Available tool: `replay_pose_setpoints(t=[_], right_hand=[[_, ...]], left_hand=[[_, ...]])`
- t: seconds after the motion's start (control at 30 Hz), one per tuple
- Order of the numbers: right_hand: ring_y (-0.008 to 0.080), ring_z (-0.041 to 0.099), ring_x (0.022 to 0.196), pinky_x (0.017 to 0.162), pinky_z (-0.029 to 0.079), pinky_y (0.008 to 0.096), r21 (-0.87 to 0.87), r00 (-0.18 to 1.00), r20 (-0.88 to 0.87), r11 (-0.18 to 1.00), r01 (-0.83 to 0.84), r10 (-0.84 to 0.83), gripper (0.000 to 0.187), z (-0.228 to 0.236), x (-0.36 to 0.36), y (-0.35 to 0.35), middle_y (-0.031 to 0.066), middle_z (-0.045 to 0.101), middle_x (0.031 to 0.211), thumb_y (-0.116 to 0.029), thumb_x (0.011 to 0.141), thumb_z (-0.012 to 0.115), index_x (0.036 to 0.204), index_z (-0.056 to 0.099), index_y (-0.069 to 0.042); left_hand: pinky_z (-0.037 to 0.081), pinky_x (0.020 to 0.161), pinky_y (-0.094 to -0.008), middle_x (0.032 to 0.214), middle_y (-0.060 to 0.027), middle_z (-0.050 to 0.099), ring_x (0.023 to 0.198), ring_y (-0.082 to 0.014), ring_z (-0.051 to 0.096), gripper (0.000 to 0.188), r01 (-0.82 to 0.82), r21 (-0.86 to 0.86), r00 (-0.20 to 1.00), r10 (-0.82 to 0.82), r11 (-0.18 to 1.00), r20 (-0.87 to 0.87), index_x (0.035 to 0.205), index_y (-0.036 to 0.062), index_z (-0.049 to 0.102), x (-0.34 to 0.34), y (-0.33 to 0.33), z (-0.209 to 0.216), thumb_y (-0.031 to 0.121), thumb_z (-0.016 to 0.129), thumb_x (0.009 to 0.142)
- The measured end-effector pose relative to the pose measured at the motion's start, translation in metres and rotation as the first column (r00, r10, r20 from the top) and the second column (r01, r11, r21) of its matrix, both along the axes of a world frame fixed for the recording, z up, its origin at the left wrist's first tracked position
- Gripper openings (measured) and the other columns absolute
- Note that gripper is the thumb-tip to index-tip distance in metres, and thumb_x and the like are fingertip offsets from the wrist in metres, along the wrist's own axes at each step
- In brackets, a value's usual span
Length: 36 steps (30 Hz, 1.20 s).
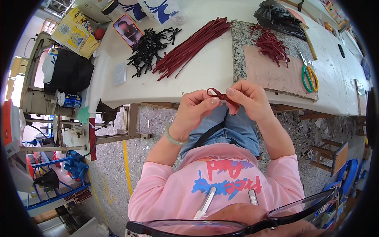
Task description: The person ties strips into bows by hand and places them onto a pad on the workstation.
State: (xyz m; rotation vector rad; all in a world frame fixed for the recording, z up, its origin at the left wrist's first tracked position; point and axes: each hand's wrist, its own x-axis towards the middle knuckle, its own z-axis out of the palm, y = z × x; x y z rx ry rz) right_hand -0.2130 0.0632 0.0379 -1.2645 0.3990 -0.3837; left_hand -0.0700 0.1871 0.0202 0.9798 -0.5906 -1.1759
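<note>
Between my two hands, just off the table's near edge, is a small dark red ribbon bow with a loop standing up at its left. My left hand pinches its left side between thumb and forefinger. My right hand grips the knot area from the other side, and the fingers hide part of the ribbon. Beyond my hands lies a long bundle of cut dark red ribbon strips. Left of it is a heap of black ribbon bows. A pile of dark red bows rests on the stone slab at the right.
Green- and orange-handled scissors lie on the speckled slab. Behind them is a black plastic bag. A phone leans at the back left, near a white square device. A sewing machine stands left; a wooden stool is right.
</note>
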Motion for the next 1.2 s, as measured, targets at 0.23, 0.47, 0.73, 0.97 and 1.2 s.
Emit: replay_pose_setpoints(t=[0.23,0.47,0.73,0.97,1.2], right_hand=[[0.0120,0.055,0.050,0.046,0.044,0.0231,0.236,0.991,0.129,0.972,-0.001,-0.030,0.019,0.001,0.001,0.004,0.0074,0.059,0.064,-0.016,0.088,0.058,0.080,0.056,0.001],[0.0149,0.059,0.056,0.048,0.047,0.0238,0.180,0.998,0.015,0.982,-0.058,0.056,0.025,0.003,0.005,-0.006,0.0082,0.061,0.071,-0.022,0.089,0.057,0.085,0.058,0.002],[0.0185,0.063,0.064,0.050,0.051,0.0263,0.171,0.998,0.011,0.983,-0.064,0.063,0.027,-0.005,-0.001,-0.019,0.0113,0.063,0.081,-0.022,0.090,0.055,0.096,0.059,0.004],[0.0187,0.062,0.064,0.051,0.052,0.0270,0.230,0.999,0.046,0.973,-0.016,0.006,0.027,-0.017,-0.003,-0.024,0.0115,0.063,0.082,-0.022,0.090,0.054,0.096,0.059,0.004],[0.0183,0.063,0.066,0.052,0.052,0.0285,0.401,0.996,0.073,0.916,0.014,-0.047,0.026,-0.022,-0.003,-0.027,0.0117,0.063,0.083,-0.020,0.090,0.054,0.097,0.059,0.004]], left_hand=[[0.025,0.044,-0.0200,0.064,-0.0011,0.055,0.048,-0.0036,0.034,0.013,-0.027,0.001,0.976,0.026,1.000,-0.217,0.075,-0.0001,0.061,-0.009,0.007,0.013,0.011,0.065,0.081],[0.027,0.044,-0.0191,0.064,-0.0003,0.055,0.049,-0.0033,0.038,0.013,-0.080,0.002,0.997,0.080,0.997,0.020,0.076,0.0009,0.062,0.000,0.003,-0.001,0.012,0.064,0.083],[0.032,0.043,-0.0194,0.065,-0.0020,0.054,0.048,-0.0059,0.041,0.013,-0.133,0.115,0.990,0.125,0.984,0.073,0.086,-0.0016,0.063,0.003,-0.003,-0.002,0.011,0.059,0.086],[0.037,0.044,-0.0196,0.066,-0.0023,0.056,0.050,-0.0060,0.046,0.012,-0.171,0.095,0.983,0.164,0.981,0.077,0.088,-0.0011,0.064,0.002,-0.008,-0.008,0.010,0.062,0.084],[0.037,0.044,-0.0196,0.067,-0.0017,0.057,0.052,-0.0054,0.047,0.012,-0.180,0.145,0.983,0.175,0.973,0.048,0.086,0.0003,0.064,0.000,-0.012,-0.015,0.012,0.063,0.084]])
